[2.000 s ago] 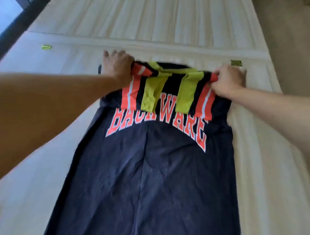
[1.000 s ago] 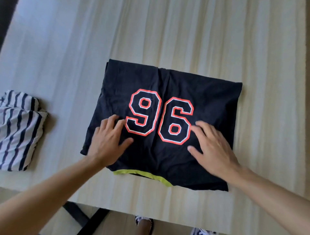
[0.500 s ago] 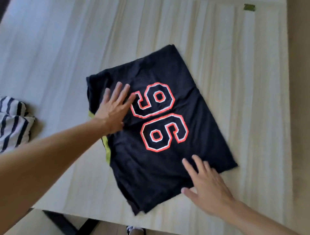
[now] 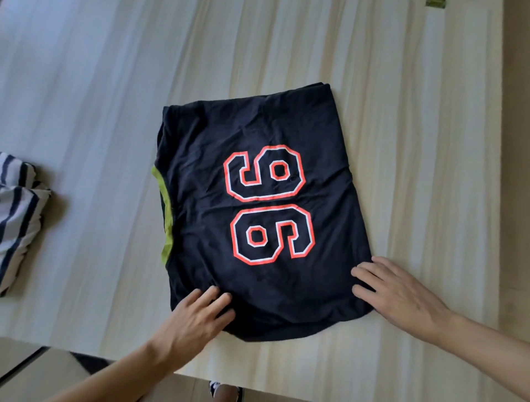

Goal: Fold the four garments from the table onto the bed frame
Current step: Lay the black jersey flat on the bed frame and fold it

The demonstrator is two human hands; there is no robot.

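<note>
Folded jersey on wooden surface — striped garment well left, apart

the only thing i can read from here is the number 96, printed large on the dark navy garment. the digits are filled in navy and outlined in white, then in orange-red. in my view they lie on their side, tops pointing right, with the 9 above and the 6 below. a small green sticker sits at the top right edge of the wooden surface. it may carry some print, but it is too small and cut off by the frame for me to read.
</note>
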